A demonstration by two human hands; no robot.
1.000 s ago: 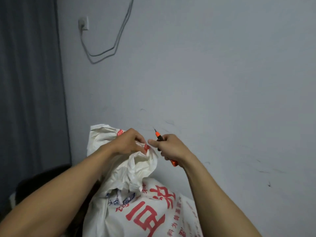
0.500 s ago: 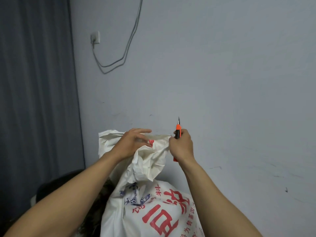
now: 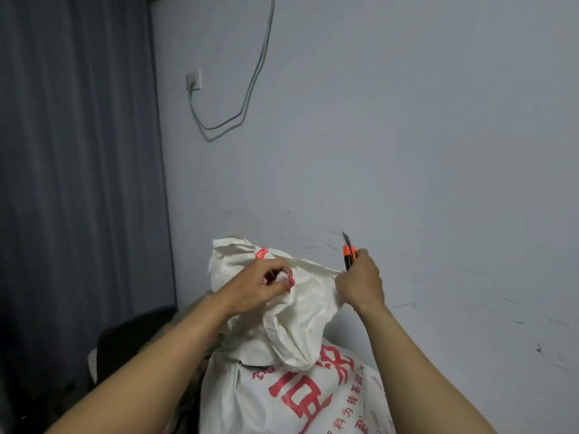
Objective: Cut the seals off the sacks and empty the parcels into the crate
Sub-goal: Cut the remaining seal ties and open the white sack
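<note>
Left grip (image 3: 260,286) pinches red seal (image 3: 290,280); right grip (image 3: 360,281) clutches knife (image 3: 349,255), now pulled apart from it, spreading sack (image 3: 297,386) mouth. Likely cut; emptying next.

- You are standing in a plain indoor room, more like a spare or back room than a fitted workplace. Nothing is settling which.
- A bare, pale grey painted wall (image 3: 407,120) is filling most of your view, with dark scuff marks (image 3: 404,306) showing low down.
- A white socket (image 3: 194,81) is sitting on it, and a white cable (image 3: 250,89) is looping below it.
- A dark grey curtain (image 3: 78,151) is hanging in long folds at your left.
- A white woven sack (image 3: 282,386) with red print is standing before you, hinting at storage.
</note>
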